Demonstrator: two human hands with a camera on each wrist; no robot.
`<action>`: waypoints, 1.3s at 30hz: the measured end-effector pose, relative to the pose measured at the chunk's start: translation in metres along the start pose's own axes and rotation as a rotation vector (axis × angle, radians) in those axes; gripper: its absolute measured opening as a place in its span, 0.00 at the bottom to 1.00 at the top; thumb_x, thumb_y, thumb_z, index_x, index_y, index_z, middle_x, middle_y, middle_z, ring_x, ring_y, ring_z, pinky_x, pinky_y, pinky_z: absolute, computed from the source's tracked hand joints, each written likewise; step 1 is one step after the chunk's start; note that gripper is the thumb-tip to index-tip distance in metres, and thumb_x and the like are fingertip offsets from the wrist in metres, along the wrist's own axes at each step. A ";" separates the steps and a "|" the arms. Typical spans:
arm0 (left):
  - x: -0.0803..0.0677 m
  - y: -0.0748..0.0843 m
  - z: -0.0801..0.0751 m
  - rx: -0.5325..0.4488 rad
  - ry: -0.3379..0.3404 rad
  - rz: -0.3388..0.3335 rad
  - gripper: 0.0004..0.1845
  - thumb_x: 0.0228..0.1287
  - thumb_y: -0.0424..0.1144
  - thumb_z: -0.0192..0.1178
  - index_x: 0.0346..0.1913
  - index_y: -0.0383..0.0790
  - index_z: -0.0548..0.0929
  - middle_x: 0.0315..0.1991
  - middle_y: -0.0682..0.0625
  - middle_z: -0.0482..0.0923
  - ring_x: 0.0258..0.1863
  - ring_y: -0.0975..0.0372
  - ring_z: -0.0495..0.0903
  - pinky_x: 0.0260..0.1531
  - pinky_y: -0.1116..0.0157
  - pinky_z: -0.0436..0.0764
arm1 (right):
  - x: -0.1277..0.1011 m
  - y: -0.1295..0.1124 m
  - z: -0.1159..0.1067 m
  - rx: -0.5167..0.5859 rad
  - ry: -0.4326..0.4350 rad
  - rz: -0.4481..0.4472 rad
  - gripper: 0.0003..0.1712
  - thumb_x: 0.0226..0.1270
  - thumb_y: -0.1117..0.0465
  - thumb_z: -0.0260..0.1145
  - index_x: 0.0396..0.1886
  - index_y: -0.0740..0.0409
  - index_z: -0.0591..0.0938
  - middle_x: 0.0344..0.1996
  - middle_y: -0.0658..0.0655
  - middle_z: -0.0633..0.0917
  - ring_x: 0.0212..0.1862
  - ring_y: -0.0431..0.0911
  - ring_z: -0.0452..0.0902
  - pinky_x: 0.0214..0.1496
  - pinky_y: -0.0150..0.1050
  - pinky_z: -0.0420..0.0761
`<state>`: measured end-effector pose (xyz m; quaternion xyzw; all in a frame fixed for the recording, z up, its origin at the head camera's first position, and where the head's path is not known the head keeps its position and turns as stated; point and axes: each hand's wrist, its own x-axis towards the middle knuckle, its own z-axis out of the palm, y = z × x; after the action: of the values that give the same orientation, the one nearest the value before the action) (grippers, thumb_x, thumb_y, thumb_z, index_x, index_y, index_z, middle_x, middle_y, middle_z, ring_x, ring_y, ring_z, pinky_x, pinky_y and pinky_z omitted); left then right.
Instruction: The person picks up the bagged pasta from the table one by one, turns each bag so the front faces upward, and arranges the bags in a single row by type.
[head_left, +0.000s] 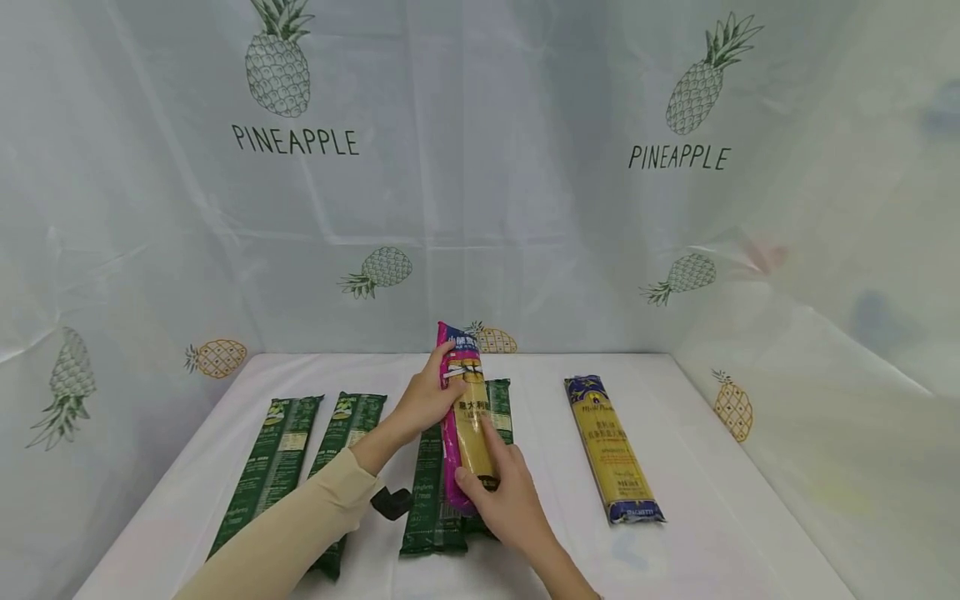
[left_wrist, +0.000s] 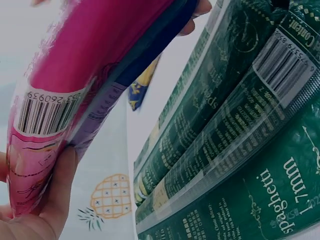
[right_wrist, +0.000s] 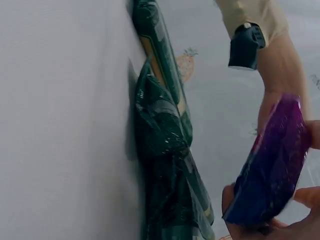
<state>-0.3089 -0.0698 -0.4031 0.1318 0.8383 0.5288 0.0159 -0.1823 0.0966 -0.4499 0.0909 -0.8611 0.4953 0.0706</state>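
Observation:
A pink and yellow spaghetti packet [head_left: 467, 417] is held tilted above the table by both hands. My left hand [head_left: 429, 395] grips its far end, with the fingers curled round the pink top. My right hand [head_left: 502, 496] grips its near end. In the left wrist view the pink packet [left_wrist: 85, 80] shows its barcode and my left thumb [left_wrist: 57, 190] presses its edge. In the right wrist view the packet's end [right_wrist: 272, 170] sits between my right fingers [right_wrist: 305, 194]. Beneath it lie two green spaghetti packets [head_left: 435, 492].
Two more green spaghetti packets [head_left: 273, 462] lie at the left of the white table [head_left: 712, 533]. A blue and yellow spaghetti packet [head_left: 611, 450] lies at the right. A pineapple-print sheet [head_left: 480, 167] walls the back and sides.

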 end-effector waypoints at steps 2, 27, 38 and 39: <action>0.001 0.000 -0.002 -0.032 0.005 -0.021 0.39 0.81 0.41 0.59 0.86 0.59 0.52 0.66 0.33 0.78 0.49 0.48 0.88 0.42 0.52 0.89 | 0.001 0.000 -0.006 0.076 -0.054 0.041 0.47 0.78 0.39 0.65 0.88 0.44 0.56 0.63 0.65 0.76 0.53 0.51 0.79 0.49 0.48 0.87; -0.005 0.004 -0.001 -0.168 -0.136 -0.075 0.40 0.83 0.39 0.53 0.87 0.63 0.45 0.76 0.34 0.67 0.69 0.41 0.75 0.68 0.38 0.72 | 0.007 0.021 -0.023 0.706 -0.330 0.213 0.55 0.79 0.54 0.68 0.90 0.49 0.41 0.66 0.66 0.76 0.60 0.50 0.82 0.61 0.40 0.83; -0.005 -0.001 -0.005 0.074 -0.077 0.027 0.43 0.82 0.46 0.58 0.88 0.59 0.45 0.70 0.34 0.76 0.64 0.42 0.81 0.61 0.39 0.78 | 0.005 0.019 -0.020 0.618 -0.234 0.164 0.57 0.78 0.54 0.70 0.90 0.46 0.41 0.76 0.66 0.68 0.63 0.51 0.80 0.61 0.41 0.83; -0.005 -0.001 -0.006 0.080 -0.077 0.033 0.43 0.82 0.47 0.58 0.88 0.58 0.46 0.69 0.34 0.77 0.62 0.43 0.82 0.60 0.39 0.80 | 0.004 0.019 -0.020 0.615 -0.231 0.160 0.57 0.78 0.55 0.70 0.90 0.46 0.40 0.76 0.67 0.68 0.63 0.52 0.81 0.61 0.41 0.84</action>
<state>-0.3051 -0.0765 -0.4023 0.1663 0.8552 0.4896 0.0343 -0.1903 0.1232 -0.4546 0.0955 -0.6780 0.7223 -0.0970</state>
